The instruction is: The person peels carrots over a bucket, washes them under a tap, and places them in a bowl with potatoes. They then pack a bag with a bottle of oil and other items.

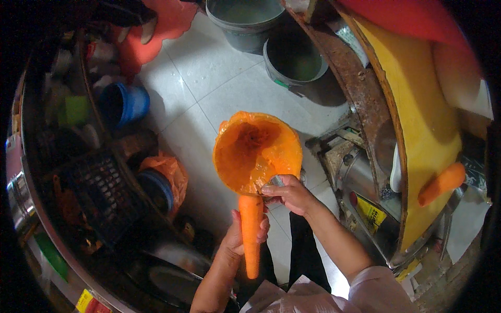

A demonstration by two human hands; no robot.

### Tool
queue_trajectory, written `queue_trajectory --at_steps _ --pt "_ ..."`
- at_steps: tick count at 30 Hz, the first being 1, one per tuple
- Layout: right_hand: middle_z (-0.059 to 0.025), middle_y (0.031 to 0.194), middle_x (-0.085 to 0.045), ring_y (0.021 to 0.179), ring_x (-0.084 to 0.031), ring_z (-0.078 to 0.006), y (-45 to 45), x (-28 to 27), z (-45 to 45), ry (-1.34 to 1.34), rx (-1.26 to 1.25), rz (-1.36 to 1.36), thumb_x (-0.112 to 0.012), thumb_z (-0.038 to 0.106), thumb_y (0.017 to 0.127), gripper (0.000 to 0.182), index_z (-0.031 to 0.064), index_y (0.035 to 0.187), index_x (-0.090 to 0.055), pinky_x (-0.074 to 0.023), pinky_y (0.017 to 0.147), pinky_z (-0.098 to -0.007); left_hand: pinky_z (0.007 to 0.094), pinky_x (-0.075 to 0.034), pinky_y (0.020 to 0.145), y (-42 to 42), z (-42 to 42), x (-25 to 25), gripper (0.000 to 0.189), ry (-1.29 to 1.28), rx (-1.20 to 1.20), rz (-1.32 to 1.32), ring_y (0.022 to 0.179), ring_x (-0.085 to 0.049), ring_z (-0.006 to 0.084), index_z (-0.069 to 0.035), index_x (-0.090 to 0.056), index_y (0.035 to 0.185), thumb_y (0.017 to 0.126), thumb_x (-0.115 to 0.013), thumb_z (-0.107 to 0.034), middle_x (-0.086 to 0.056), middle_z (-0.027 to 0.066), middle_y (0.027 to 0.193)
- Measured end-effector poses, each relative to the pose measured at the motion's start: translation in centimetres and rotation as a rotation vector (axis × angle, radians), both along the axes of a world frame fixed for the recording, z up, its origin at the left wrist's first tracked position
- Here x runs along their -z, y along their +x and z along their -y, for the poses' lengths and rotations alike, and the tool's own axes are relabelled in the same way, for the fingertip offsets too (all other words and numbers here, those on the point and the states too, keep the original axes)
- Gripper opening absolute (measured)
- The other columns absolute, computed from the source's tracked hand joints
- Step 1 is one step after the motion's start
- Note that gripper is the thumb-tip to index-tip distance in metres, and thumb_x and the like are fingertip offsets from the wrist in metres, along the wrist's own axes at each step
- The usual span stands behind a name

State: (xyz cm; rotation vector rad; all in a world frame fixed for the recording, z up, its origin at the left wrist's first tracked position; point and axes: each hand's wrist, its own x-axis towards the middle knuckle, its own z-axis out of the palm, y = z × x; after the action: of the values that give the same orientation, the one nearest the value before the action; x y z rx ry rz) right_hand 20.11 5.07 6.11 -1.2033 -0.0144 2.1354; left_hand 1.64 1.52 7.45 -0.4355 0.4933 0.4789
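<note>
My left hand (pixel 233 234) grips a carrot (pixel 249 234) around its upper half, with the narrow end pointing back towards my body. At the carrot's thick end, my right hand (pixel 291 193) pinches a small metal tool (pixel 277 180), which looks like a peeler; my fingers partly cover it. Just beyond both hands stands a round orange container (pixel 231 156), apparently lined with thin, shiny plastic. Its near rim lies right by the carrot's thick end. A second carrot (pixel 442 184) rests on a yellow cutting board (pixel 420 117) to my right.
Two grey buckets (pixel 250 29) (pixel 270 72) stand on the tiled floor (pixel 219 94) ahead. Along the left are a blue bucket (pixel 137 103), a bin with an orange bag (pixel 176 180) and a dark plastic basket (pixel 105 191). Metal equipment (pixel 354 172) sits below the board.
</note>
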Motion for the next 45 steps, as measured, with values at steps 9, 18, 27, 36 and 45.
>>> queue_trajectory --at_steps 9,18,27,36,45 --pt "-0.0044 0.096 -0.059 0.086 -0.056 -0.011 0.1 -0.5 0.7 0.252 -0.15 0.266 -0.059 0.011 0.082 0.02 0.0018 0.1 -0.055 -0.046 0.076 -0.0255 0.0234 -0.041 0.054 0.3 -0.3 0.6 0.071 -0.064 0.033 -0.145 0.064 -0.046 0.013 -0.005 -0.043 0.113 0.075 -0.044 -0.065 -0.049 0.0068 0.082" --pt "-0.0044 0.101 -0.058 0.088 -0.059 -0.0139 0.5 0.3 0.5 -0.006 0.056 -0.05 -0.059 0.011 0.082 0.032 0.0045 0.111 -0.049 -0.0477 0.075 -0.0266 0.0221 -0.04 0.05 0.1 0.6 0.3 0.075 -0.091 -0.067 0.075 0.059 -0.044 0.0117 -0.005 -0.043 0.112 0.072 -0.046 -0.068 -0.049 0.0062 0.079" --pt "-0.0063 0.1 -0.057 0.091 -0.057 -0.0162 1.7 0.7 0.3 -0.006 -0.188 -0.209 -0.058 0.01 0.082 0.032 0.004 0.112 -0.049 -0.0471 0.077 -0.0292 0.0251 -0.045 0.051 -2.5 -1.9 0.9 0.063 0.243 0.532 -0.19 0.06 -0.054 0.016 -0.001 -0.045 0.112 0.076 -0.054 -0.052 -0.053 0.0093 0.075" --pt "-0.0094 0.085 -0.06 0.08 -0.059 -0.018 -0.3 -2.1 -2.8 0.447 -0.346 0.841 -0.059 0.008 0.08 0.014 -0.0028 0.089 -0.056 -0.047 0.07 -0.0281 0.0262 -0.047 0.056 -4.5 -0.2 0.9 0.081 0.251 0.138 -0.082 0.064 -0.056 0.0187 0.0 -0.042 0.115 0.065 -0.065 -0.06 -0.055 0.0132 0.084" --pt "-0.0191 0.095 -0.054 0.092 -0.051 -0.0349 -1.3 12.6 -1.7 0.582 -0.774 1.434 -0.054 0.018 0.082 0.022 -0.0027 0.089 -0.056 -0.0413 0.08 -0.0408 0.04 -0.042 0.085 -7.1 0.6 4.8 0.067 0.145 -0.165 -0.47 0.093 -0.051 0.0236 -0.008 -0.045 0.114 0.075 -0.051 -0.062 -0.052 0.0096 0.098"
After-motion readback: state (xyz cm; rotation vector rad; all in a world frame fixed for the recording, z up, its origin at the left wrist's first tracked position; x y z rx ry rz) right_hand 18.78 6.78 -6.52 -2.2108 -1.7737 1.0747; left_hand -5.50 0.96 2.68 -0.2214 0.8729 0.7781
